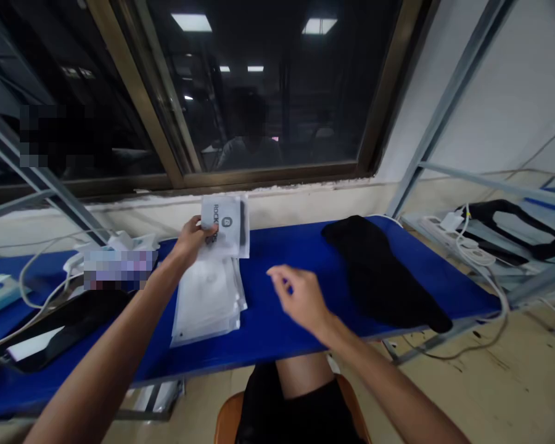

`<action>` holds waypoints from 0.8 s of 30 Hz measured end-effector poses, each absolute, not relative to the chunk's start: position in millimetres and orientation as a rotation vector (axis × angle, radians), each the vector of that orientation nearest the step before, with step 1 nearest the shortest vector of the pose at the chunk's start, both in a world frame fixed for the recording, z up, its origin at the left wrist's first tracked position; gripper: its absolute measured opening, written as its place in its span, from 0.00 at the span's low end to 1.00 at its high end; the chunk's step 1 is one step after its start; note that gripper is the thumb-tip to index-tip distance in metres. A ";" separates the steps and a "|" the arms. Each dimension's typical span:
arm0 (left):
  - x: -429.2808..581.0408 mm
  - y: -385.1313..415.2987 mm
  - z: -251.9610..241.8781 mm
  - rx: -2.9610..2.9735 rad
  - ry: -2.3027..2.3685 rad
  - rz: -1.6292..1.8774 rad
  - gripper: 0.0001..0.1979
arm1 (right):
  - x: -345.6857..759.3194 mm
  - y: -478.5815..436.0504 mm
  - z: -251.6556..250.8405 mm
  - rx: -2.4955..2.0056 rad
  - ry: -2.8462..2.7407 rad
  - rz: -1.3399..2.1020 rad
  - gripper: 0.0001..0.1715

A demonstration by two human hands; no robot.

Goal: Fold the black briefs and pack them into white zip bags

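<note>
My left hand [193, 242] grips the edge of a pale grey printed packet [224, 227] marked "ROCK" and holds it upright above the blue table [277, 320]. Below it lies a stack of clear plastic bags [208, 302] with white contents. My right hand [300, 299] hangs open over the blue tabletop, slightly blurred, touching nothing. It is nearest to the stack and a black cloth [383, 274], which lies to its right.
A dark flat object [60, 327] and tangled white cables [41, 283] lie at the table's left end. A white power strip [448, 234] sits low at right beside a metal frame [448, 105]. A window [259, 86] runs behind the table.
</note>
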State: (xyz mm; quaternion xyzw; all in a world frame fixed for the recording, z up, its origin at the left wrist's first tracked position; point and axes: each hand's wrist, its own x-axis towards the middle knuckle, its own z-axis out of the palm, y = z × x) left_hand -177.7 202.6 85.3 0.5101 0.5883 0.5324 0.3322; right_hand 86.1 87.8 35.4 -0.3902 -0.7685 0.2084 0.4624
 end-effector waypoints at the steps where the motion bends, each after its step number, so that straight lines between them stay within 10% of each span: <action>1: -187.5 217.2 87.3 1.373 1.590 1.366 0.25 | 75.1 76.4 31.9 -0.908 -2.049 0.408 0.18; 6: -207.1 255.6 78.4 1.654 1.945 1.127 0.30 | 31.5 51.4 9.8 -0.809 -2.553 0.320 0.35; 24: -181.7 272.0 2.5 2.178 2.134 0.164 0.39 | 15.5 -3.1 -48.7 -1.167 -2.125 0.010 0.27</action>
